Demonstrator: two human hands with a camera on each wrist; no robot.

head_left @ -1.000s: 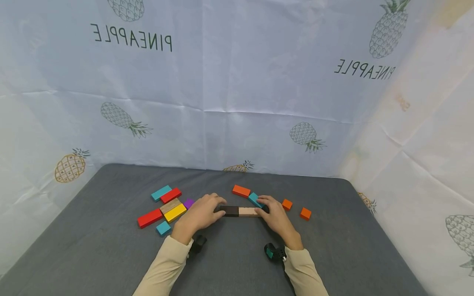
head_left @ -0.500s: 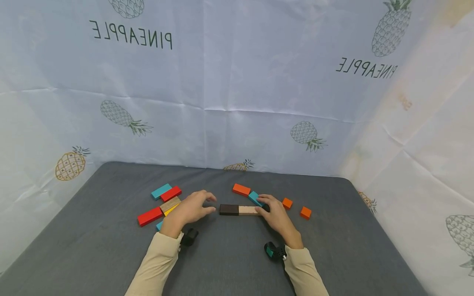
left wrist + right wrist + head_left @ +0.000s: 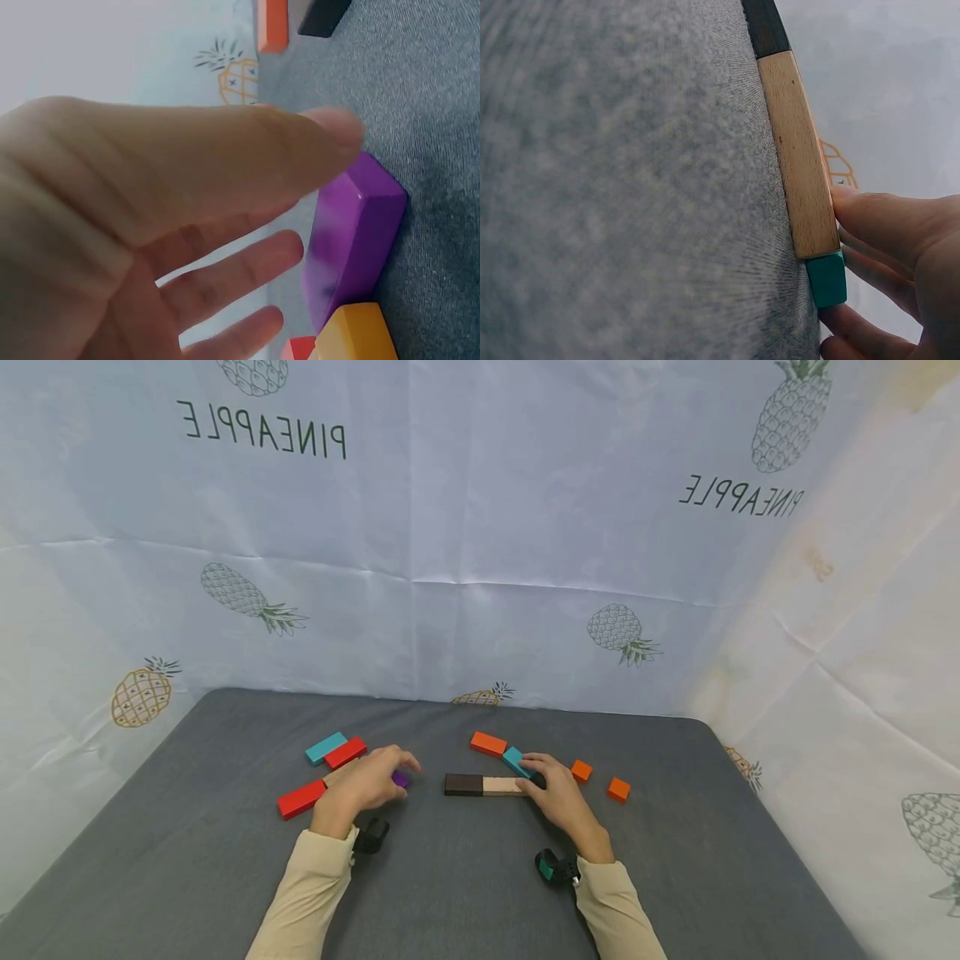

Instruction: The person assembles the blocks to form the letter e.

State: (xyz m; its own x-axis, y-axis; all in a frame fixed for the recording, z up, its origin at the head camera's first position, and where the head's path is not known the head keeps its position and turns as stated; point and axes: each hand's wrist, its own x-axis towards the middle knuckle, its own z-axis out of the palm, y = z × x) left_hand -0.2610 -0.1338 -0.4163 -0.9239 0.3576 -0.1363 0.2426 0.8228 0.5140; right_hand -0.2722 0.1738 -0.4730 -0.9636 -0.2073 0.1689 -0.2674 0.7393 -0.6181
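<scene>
Grey worktop (image 3: 465,877), cloth-like, apparently flat enough for blocks to lie level. Nearest: beige sleeves (image 3: 300,893), a dark wrist device (image 3: 372,836) at the left cuff. Right hand (image 3: 562,800): thumb against the pale wood block (image 3: 500,787), fingers curving about the green block (image 3: 827,280) at that block's end; cannot tell whether it grips or merely steadies. Probable reason: keeps the end joint closed and the row in line. Dark block (image 3: 463,785) butts the pale one's other end. Left hand (image 3: 366,783): fingers loose, holding nothing, above the left cluster; thumb at the purple block (image 3: 349,232), contact unclear. Yellow block (image 3: 360,334) close by purple; long red block (image 3: 302,799) left of the hand. Group presumably kept there for easy left reach. Right: two orange cubes (image 3: 618,790), apart. Past the row: teal block (image 3: 516,761), slanted, meeting an orange block (image 3: 489,743) at its end. Farthest: white backdrop (image 3: 480,510), pineapple prints, mirrored lettering.
</scene>
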